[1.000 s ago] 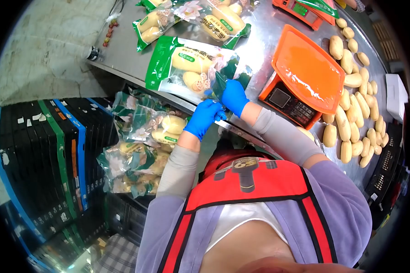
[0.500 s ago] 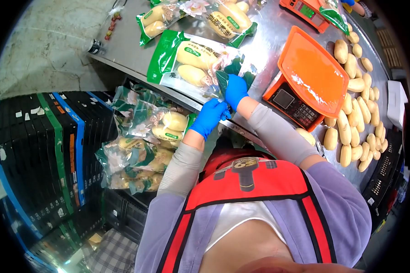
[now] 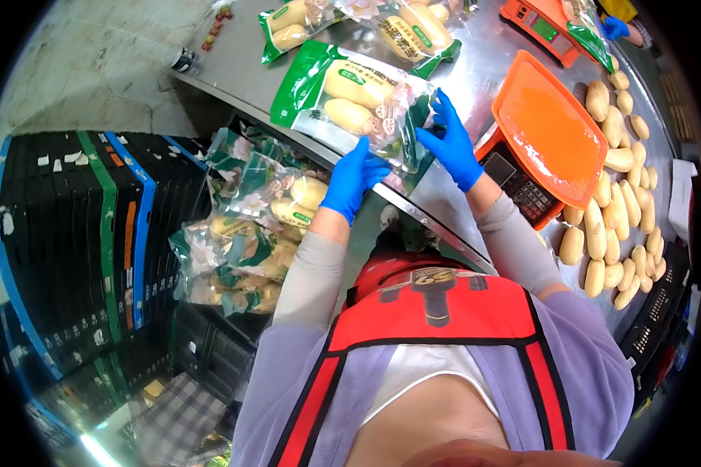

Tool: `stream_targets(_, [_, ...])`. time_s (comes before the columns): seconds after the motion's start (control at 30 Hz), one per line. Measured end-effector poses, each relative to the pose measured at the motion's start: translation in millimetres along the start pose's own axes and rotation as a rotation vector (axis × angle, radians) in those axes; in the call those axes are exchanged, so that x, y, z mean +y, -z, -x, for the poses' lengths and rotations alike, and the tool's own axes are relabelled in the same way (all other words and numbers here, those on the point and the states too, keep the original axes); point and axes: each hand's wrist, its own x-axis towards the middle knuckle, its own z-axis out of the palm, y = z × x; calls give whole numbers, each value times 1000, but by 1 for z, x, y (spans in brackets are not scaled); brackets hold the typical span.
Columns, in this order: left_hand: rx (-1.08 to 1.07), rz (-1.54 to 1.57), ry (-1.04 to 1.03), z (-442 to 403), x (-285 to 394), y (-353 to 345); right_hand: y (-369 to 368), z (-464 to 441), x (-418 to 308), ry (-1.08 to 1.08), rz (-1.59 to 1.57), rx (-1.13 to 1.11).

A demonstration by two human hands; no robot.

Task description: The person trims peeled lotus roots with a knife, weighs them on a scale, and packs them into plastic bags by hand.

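A green, white and clear plastic bag [image 3: 343,128] lies on the metal table with pale lotus roots [image 3: 358,84] inside. My left hand [image 3: 356,180], in a blue glove, is at the bag's near edge with its fingers stretched out. My right hand [image 3: 453,144], also gloved in blue, is open at the bag's right end, thumb and fingers apart. Whether either hand touches the plastic is hard to tell. Right of my right hand stands an orange weighing scale [image 3: 549,132] with a bare pan.
More filled bags [image 3: 417,31] lie at the table's back, and others [image 3: 241,249] are piled at left below its edge. Loose lotus roots [image 3: 596,226] cover the right side. Black crates [image 3: 54,249] are stacked at left. Another person's gloved hand [image 3: 615,29] shows near a second scale [image 3: 544,29].
Both hands were closed together at the bag's right end. They have let go and spread apart, the right one moving right, the left one staying near the table edge.
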Motion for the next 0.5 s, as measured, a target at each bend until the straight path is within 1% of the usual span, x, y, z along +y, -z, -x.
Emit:
stream_targets(0.03, [48,75,17,0,5,-7,-3,-7,2,38,26,-116])
stream_targets(0.07, [-92,103,-9,-1,8,-7,-4,-16,-2,108,50,-283])
stream_targets(0.1, [-364,250,51,-6,15,-3,-8,-21,-7,101,336,-340])
stream_targets(0.17, [-152,321,143,2,30,-15,-30,-23,-23,65,153,-412])
stream_targets(0.2, [-143,328,130,-3,28,-14,-42,-16,-39,88,98,-356])
stream_targets(0.23, [-249,348,-21,-11,26,-13,-51,-13,-50,98,73,-407])
stream_targets(0.27, [-353,364,-169,-18,22,-7,-57,-8,-53,145,155,-440])
stream_targets(0.3, [-349,368,-179,-27,20,2,-62,-4,-59,195,236,-471])
stream_targets(0.33, [-215,365,-242,-37,16,14,-64,0,-70,213,309,-512])
stream_targets(0.37, [-76,362,-301,-44,12,28,-67,5,-68,276,288,-503])
stream_targets(0.4, [-152,311,-260,-38,18,58,-68,9,-72,280,275,-511])
stream_targets(0.43, [110,347,-377,13,46,18,-68,11,-78,284,263,-517])
stream_targets(0.47, [199,251,-446,21,48,26,-63,16,-91,283,262,-528])
stream_targets(0.5, [283,153,-514,33,54,36,-57,21,-107,225,174,-555])
